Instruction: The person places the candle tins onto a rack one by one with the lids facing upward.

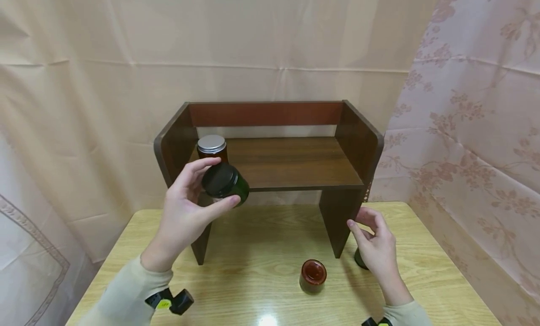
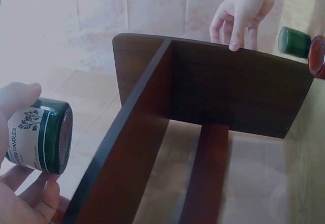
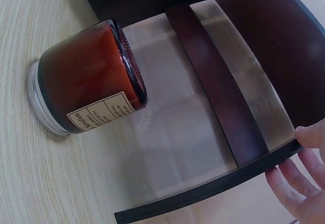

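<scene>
My left hand (image 1: 185, 213) grips a green candle jar (image 1: 241, 188) with a black lid, tilted in the air before the shelf's left end. Its white label reads in part "CANDLES" in the left wrist view. My right hand (image 1: 377, 244) pinches the front edge of the right side panel (image 3: 218, 183) of a dark wooden desktop shelf (image 1: 291, 162), thumb on the inner face and fingers outside. An amber jar with a silver lid (image 1: 212, 144) stands on the board's left end, behind the held jar. Another amber jar (image 3: 86, 76) stands upside down on its silver lid on the table.
A second green jar (image 2: 294, 42) is on the table outside the right panel, partly hidden by my right hand in the head view. The shelf stands on a light wood table (image 1: 253, 293). Beige cloth (image 1: 270, 45) hangs behind, patterned cloth (image 1: 472, 129) at the right.
</scene>
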Demonstrator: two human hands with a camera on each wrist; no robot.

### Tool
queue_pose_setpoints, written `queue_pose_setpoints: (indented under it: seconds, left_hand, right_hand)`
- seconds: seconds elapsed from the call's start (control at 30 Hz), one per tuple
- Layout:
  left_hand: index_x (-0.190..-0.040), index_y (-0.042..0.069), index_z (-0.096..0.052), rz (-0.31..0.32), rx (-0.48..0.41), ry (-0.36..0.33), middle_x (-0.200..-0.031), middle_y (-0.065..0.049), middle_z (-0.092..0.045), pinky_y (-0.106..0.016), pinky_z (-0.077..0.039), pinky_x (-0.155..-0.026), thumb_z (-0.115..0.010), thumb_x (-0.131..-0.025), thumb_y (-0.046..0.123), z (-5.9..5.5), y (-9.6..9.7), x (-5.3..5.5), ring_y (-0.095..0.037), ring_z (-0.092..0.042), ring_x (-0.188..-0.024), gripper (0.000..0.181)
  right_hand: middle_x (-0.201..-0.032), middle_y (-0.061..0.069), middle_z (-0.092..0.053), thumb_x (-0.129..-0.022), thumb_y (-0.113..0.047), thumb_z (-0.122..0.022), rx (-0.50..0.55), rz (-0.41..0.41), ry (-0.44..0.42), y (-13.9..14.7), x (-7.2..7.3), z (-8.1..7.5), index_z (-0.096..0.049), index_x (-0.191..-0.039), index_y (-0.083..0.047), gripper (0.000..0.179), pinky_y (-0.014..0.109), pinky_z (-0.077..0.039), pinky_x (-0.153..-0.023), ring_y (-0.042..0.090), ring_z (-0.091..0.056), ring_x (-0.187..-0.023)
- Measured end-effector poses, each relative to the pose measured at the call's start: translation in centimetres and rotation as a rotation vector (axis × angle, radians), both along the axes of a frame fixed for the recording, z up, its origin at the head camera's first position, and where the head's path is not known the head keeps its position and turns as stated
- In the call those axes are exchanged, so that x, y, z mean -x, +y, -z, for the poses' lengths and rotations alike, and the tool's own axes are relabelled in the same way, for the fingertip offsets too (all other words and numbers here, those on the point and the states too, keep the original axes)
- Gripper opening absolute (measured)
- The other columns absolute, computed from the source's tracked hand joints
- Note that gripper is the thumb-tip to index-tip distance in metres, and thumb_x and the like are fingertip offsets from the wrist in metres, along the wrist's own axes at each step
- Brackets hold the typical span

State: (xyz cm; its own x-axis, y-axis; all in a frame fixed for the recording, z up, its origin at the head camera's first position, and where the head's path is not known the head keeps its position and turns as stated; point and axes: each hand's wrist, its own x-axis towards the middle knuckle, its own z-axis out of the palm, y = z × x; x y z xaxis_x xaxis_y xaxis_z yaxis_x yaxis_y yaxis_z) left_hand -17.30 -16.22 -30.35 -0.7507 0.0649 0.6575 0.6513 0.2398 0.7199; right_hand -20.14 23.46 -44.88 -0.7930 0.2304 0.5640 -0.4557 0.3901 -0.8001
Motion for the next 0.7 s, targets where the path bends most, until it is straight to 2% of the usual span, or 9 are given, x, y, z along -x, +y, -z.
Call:
queue_pose_setpoints:
  seconds: [0.27,0.5,0.7]
  left_hand:
    - [-0.147,0.008,-0.062,-0.035,0.013,0.040,-0.126,-0.003,-0.074,-0.022,-0.060,-0.084,-0.096,-0.079,-0.004,-0.9,0.4,1.0,-0.020,-0.073,-0.102,0.077]
    - [-0.145,0.016,-0.064,-0.075,0.066,0.087,-0.121,-0.001,-0.075,-0.021,-0.060,-0.082,-0.099,-0.080,0.004,-1.7,0.9,1.5,-0.017,-0.073,-0.098,0.075]
    - [-0.144,0.015,-0.065,-0.125,0.114,0.113,-0.121,0.000,-0.074,-0.021,-0.060,-0.079,-0.100,-0.081,0.011,-2.3,1.6,2.2,-0.015,-0.071,-0.096,0.073]
  right_hand:
    - [-0.111,0.010,-0.072,-0.095,0.011,-0.079,0.010,-0.003,-0.005,-0.1,0.0,-0.1,-0.066,-0.127,0.006,0.036,0.010,-0.058,-0.082,-0.005,-0.069,-0.103]
    - [-0.112,0.012,-0.073,-0.095,0.011,-0.079,0.012,-0.007,-0.001,-0.1,-0.1,-0.1,-0.066,-0.128,0.006,0.036,0.010,-0.058,-0.082,-0.005,-0.069,-0.103]
    - [-0.113,0.012,-0.072,-0.095,0.010,-0.079,0.017,-0.010,-0.008,-0.1,0.0,0.0,-0.066,-0.128,0.005,0.036,0.010,-0.058,-0.083,-0.004,-0.069,-0.104]
